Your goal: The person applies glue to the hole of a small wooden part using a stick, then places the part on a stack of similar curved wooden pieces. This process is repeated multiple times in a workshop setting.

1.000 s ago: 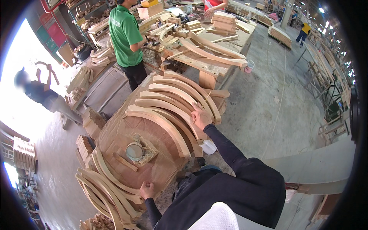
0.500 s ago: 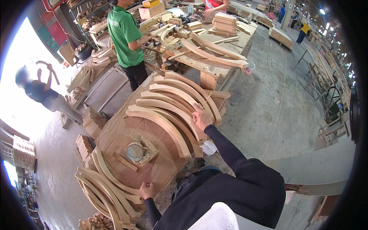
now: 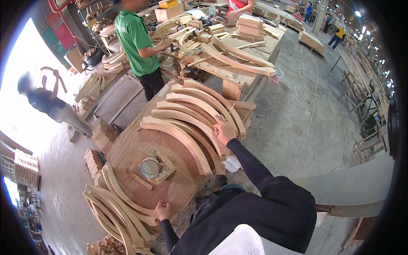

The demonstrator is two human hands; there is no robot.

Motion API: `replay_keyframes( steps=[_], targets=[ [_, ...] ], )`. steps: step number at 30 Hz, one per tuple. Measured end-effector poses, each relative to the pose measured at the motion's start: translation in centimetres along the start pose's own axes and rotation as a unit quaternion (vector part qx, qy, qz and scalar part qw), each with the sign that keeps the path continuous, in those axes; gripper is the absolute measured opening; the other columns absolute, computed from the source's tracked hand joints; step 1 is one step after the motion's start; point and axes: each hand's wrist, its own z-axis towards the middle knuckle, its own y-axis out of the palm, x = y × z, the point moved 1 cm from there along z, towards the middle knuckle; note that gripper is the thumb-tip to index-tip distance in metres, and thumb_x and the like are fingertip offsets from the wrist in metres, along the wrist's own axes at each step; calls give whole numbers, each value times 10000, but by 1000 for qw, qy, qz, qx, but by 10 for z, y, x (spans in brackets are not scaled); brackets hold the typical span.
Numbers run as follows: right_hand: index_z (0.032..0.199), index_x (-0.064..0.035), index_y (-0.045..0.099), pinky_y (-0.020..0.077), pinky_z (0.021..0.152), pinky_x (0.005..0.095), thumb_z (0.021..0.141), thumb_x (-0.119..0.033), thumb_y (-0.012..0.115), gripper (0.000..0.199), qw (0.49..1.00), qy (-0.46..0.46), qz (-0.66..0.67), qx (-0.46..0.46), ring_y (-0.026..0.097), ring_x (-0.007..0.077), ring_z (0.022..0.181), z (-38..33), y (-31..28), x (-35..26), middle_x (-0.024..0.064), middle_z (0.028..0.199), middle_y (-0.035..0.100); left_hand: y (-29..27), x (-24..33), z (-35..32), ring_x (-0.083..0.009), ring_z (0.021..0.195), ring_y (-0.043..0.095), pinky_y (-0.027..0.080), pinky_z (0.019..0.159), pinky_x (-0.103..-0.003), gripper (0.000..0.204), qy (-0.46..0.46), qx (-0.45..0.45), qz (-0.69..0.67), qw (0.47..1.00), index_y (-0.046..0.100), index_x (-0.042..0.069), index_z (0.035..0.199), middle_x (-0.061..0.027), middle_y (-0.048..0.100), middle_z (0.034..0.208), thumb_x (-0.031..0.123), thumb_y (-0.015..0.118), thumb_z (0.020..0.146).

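Observation:
My right hand [image 3: 224, 129] is closed around a thin yellowish stick [image 3: 230, 111] that pokes out beyond the fingers. It rests over a row of curved wooden pieces [image 3: 187, 114] lying side by side across the table [image 3: 140, 148]. My left hand [image 3: 162, 211] is closed at the near edge, beside the end of another group of curved wooden pieces [image 3: 123, 208]; whatever its fingers may hold is hidden. Between the two groups stands a round, pale-topped container [image 3: 149, 167] on a rough block, with a short flat wooden strip [image 3: 139, 179] beside it.
A person in a green shirt [image 3: 137, 42] works at a cluttered bench beyond the table. Two curved pieces [image 3: 238, 59] lie on the far workbench. Someone at left [image 3: 46, 100] lifts a curved piece. A white container [image 3: 231, 164] sits by the table's right edge.
The person in green has leaned and reached farther over the bench. My hands and the wooden pieces stay in place.

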Motion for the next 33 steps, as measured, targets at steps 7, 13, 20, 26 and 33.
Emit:
replay_keyframes(
  steps=[7,13,20,26,33],
  targets=[
    [738,-70,678,500,855,380,728,-81,621,59,1000,1,2,2,523,325,1204,1,-2,-2,103,1357,508,0,2,-2,-149,577,638,489,564,-297,156,28,18,4,999,675,72,816,-39,665,650,200,656,731],
    [728,-68,668,494,868,379,725,-84,624,47,1000,0,1,4,512,328,1215,0,1,1,107,1364,501,-2,6,-3,-153,586,644,491,567,-298,165,31,14,-1,999,680,74,827,-41,668,654,208,653,734],
    [715,-68,655,486,884,377,722,-85,628,33,1000,5,14,1,505,329,1224,0,-1,-2,112,1361,502,2,-4,-1,-146,577,644,492,562,-289,160,34,19,-1,999,682,72,831,-42,672,660,201,650,741],
    [715,-69,657,490,872,380,724,-84,625,36,1000,1,6,6,509,325,1221,1,1,0,114,1357,506,5,-7,2,-132,553,633,493,548,-281,147,36,12,-15,999,681,69,832,-36,668,653,185,652,746],
    [727,-70,653,485,890,372,737,-82,618,39,1000,4,4,-6,495,313,1239,0,3,2,104,1380,485,8,-13,4,-117,550,623,489,541,-280,155,31,12,-5,999,687,78,839,-28,664,654,193,664,737]
  ],
)
